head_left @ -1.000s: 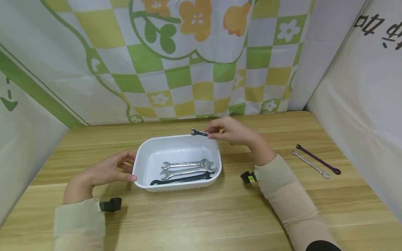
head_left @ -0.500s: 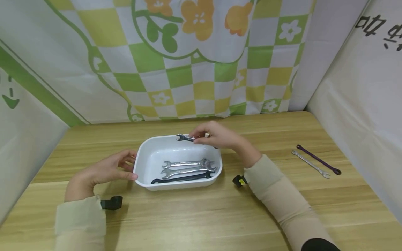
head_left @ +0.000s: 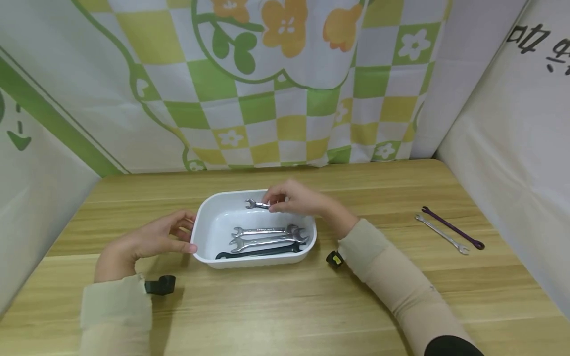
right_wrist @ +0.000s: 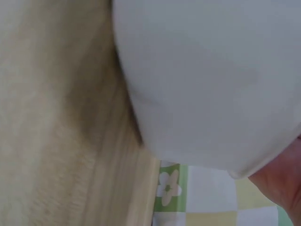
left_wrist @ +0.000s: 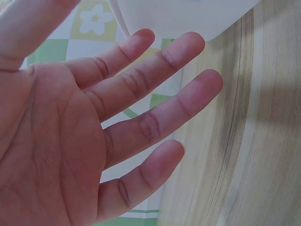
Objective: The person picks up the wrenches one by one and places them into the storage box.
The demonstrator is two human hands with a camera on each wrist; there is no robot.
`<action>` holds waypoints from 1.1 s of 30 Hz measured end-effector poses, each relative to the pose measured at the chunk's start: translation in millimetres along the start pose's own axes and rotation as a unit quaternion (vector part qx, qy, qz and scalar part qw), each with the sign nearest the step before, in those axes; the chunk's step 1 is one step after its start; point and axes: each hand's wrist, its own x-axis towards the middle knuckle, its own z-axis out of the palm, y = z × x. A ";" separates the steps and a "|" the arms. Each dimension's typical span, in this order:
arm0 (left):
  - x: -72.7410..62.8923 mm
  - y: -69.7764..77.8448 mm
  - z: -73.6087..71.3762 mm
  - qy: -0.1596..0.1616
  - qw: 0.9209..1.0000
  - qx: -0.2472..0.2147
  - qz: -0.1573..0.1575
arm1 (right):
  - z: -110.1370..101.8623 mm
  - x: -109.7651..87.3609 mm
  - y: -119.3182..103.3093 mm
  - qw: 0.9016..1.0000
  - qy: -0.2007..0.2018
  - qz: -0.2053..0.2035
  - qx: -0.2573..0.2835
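Note:
A white plastic tray (head_left: 209, 253) stands on the table, with two silver wrenches (head_left: 262, 242) and a black wrench (head_left: 258, 252) side by side in it. My right hand (head_left: 298, 199) pinches a small silver open-end wrench (head_left: 255, 203) over the tray's back part, its open jaw pointing left; the fingers hide the rest. At the tray's left end is my left hand (head_left: 156, 236), thumb touching the rim. In the left wrist view the left hand's fingers (left_wrist: 155, 122) are spread and fairly straight beside the tray wall (left_wrist: 174, 19). The right wrist view is mostly filled by the tray's outer wall (right_wrist: 207, 84).
On the right of the wooden table (head_left: 267, 311) lie a slim silver wrench (head_left: 441, 234) and a dark purple wrench (head_left: 454, 228), nearly parallel. A checked, flowered cloth (head_left: 276, 109) hangs behind the table. White sheets (head_left: 516, 128) stand at the sides.
My right hand has carried the small wrench left and down, from the tray's back right rim to over its inside. The left hand has stayed at the tray's left end.

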 end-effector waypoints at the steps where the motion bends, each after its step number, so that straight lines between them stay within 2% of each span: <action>1: 0.1 0.1 0.1 0.000 1.000 0.000 -0.001 | 0.8 0.9 1.3 1.000 -0.005 -0.002 -0.007; 8: 0.8 0.9 -0.2 -0.002 1.000 0.004 -0.006 | 4.8 7.9 5.3 0.999 -0.028 0.000 -0.036; 15: 0.2 2.1 -0.7 -0.003 1.000 0.008 -0.011 | 10.7 14.9 8.6 0.998 -0.058 0.010 -0.032; 20: -0.2 3.3 -0.9 -0.004 1.000 -0.002 -0.007 | 12.8 17.1 9.0 0.997 -0.062 0.019 -0.032; 33: 0.3 4.0 0.1 -0.006 1.000 -0.006 -0.007 | 16.1 21.1 8.6 0.987 -0.097 0.042 -0.119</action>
